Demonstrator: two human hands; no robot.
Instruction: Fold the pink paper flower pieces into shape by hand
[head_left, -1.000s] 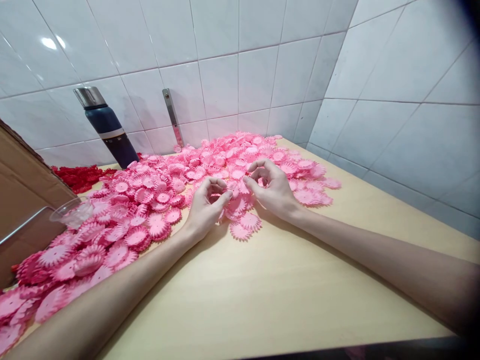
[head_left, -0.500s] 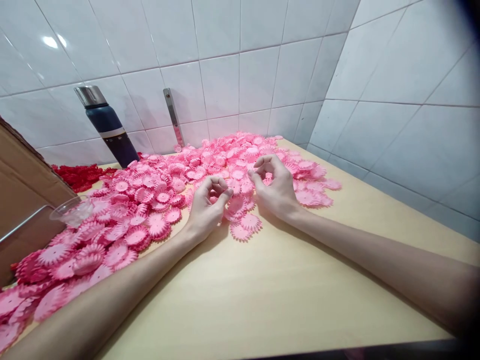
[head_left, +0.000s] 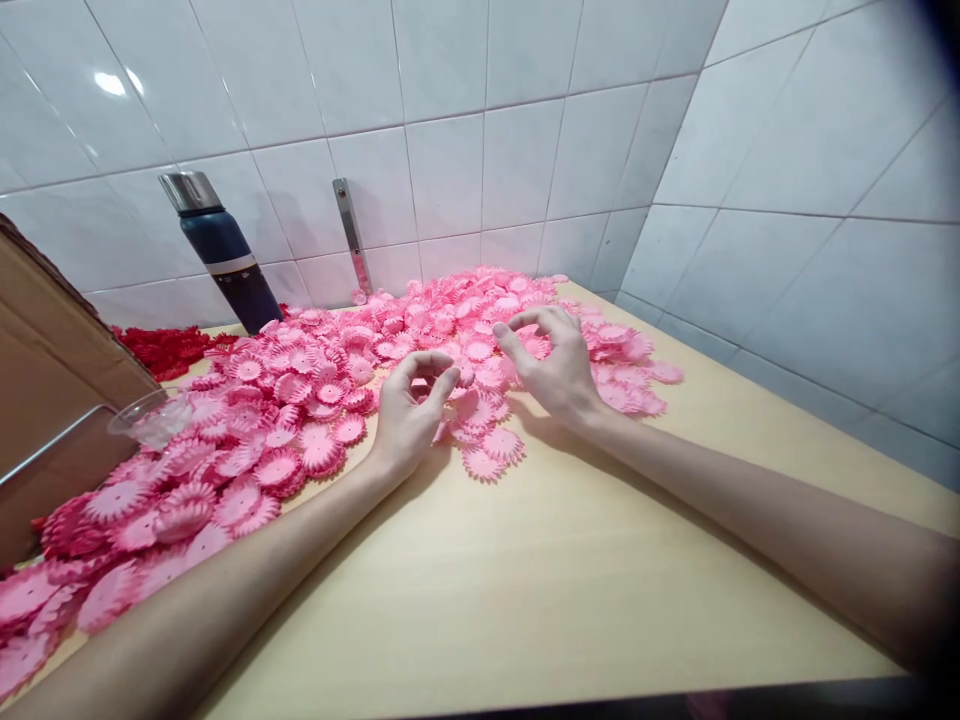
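My left hand (head_left: 411, 410) is raised a little over the table, its thumb and fingers curled into a pinch. Whatever lies between those fingertips is too small to make out against the pink behind. To its right, my right hand (head_left: 556, 365) holds thumb and forefinger bent toward each other in a ring, and I cannot make out what is at their tips. Beneath and behind both hands spreads a heap of pink scalloped flower-petal discs (head_left: 328, 392) with small centre holes. A few loose petal discs (head_left: 501, 447) lie just below the gap between the hands.
A dark blue bottle (head_left: 229, 262) with a steel cap leans at the back left beside red petal pieces (head_left: 166, 350). A cardboard box (head_left: 64, 370) and a clear plastic cup (head_left: 154, 420) stand left. A metal bracket (head_left: 351, 232) is on the tiled wall (head_left: 442, 180) behind the table (head_left: 525, 590).
My right hand's thumb and forefinger have moved slightly left and their ring has widened. My left hand has shifted slightly left. The camera view has moved a little.
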